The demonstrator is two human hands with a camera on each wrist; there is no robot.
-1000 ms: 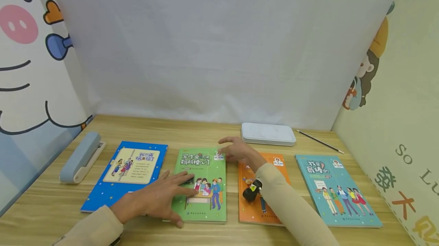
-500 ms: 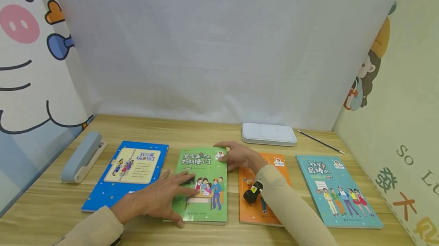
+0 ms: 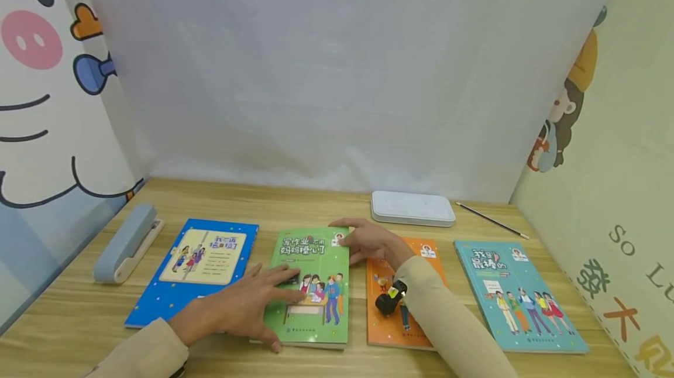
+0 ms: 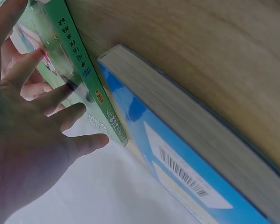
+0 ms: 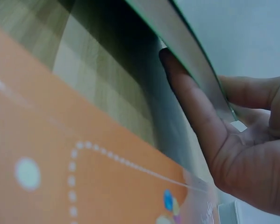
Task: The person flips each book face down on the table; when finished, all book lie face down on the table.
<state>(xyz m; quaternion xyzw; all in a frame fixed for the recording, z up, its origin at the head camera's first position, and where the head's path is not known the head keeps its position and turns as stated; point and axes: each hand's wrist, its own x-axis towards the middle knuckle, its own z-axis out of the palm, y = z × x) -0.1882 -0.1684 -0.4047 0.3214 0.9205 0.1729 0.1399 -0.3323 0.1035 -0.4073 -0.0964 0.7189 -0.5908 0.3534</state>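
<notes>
A green book (image 3: 313, 325) lies in the middle of the table, front cover up. My left hand (image 3: 244, 302) rests over its left side with spread fingers, the thumb by the near edge. At the far right corner, my right hand (image 3: 371, 243) pinches the book. The right wrist view shows that hand's thumb (image 5: 191, 100) under the page block and its fingers above, with the edge raised off the table. Left of the green book is a blue book (image 3: 152, 299), partly behind my left hand. My right forearm crosses an orange book (image 3: 379, 325).
On the right lies a teal book (image 3: 518, 284). A white pencil case (image 3: 413, 208) and a pencil (image 3: 492, 220) sit near the back. At the far left stands a blue-grey stapler (image 3: 126, 243). White cloth (image 3: 326, 74) hangs behind the wooden table (image 3: 295, 205).
My right hand has come down from above the green book's far right corner and taken hold of it. My left hand has stayed in place.
</notes>
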